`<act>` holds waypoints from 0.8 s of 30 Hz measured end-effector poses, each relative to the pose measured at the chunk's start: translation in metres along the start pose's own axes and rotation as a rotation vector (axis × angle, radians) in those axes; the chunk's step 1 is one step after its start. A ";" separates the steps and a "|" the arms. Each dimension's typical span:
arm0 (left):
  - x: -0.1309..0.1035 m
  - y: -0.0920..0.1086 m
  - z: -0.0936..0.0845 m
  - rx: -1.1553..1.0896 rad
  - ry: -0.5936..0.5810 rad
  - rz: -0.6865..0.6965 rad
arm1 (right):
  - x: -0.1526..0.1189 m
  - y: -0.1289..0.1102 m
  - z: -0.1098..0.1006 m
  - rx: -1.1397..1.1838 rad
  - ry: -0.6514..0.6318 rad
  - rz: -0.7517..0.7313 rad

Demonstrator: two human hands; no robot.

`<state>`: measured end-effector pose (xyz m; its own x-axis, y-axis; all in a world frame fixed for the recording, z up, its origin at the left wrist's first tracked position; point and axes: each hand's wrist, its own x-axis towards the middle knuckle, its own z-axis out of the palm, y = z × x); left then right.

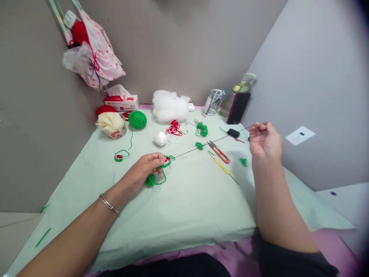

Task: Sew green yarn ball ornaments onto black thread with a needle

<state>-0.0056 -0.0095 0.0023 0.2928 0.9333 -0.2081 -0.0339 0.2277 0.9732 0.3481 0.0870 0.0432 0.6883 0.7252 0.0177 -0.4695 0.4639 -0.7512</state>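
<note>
My left hand [148, 167] pinches a small crocheted piece [167, 161] in green, white and red, just above the table. From this piece a dark thread [188, 151] runs taut up to the right. Its far end is between the closed fingertips of my right hand [263, 140], raised over the table's right side; whether a needle is there is too small to tell. Below my left fingers lies a green crocheted ball [150, 180] with a loop of green yarn. Under the thread are a green bit of yarn [199, 146] and orange-handled snips [219, 152].
A yellow crochet hook [221, 164] lies near the snips. Further back are white stuffing [170, 107], a green yarn ball [137, 119], a white yarn ball [160, 139], a glass jar [213, 103], a phone [239, 108] and black thread [233, 133].
</note>
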 end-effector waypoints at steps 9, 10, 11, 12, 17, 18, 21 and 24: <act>-0.001 -0.001 -0.001 -0.011 -0.006 0.002 | -0.001 -0.001 0.000 -0.027 0.000 -0.060; -0.001 -0.001 -0.001 -0.013 -0.006 0.001 | -0.001 -0.002 0.000 -0.030 -0.001 -0.071; -0.001 -0.001 -0.001 -0.014 -0.006 -0.001 | -0.002 -0.002 0.000 -0.033 -0.003 -0.082; -0.001 -0.001 0.000 -0.016 -0.007 -0.004 | -0.002 -0.002 0.000 -0.037 -0.006 -0.092; -0.001 0.000 0.000 -0.023 0.000 -0.005 | -0.003 -0.001 0.002 -0.070 -0.034 -0.136; -0.001 0.000 0.000 -0.023 0.007 0.004 | -0.005 0.000 0.003 -0.076 -0.046 -0.145; -0.001 -0.001 0.002 0.001 0.049 0.051 | -0.025 0.009 0.010 -0.134 -0.198 -0.159; 0.000 -0.003 0.003 0.048 0.099 0.093 | -0.067 0.024 0.015 -0.328 -0.609 -0.132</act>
<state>-0.0024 -0.0111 -0.0002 0.1945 0.9731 -0.1235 -0.0099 0.1278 0.9918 0.2822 0.0568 0.0344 0.2504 0.8740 0.4165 -0.1463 0.4594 -0.8761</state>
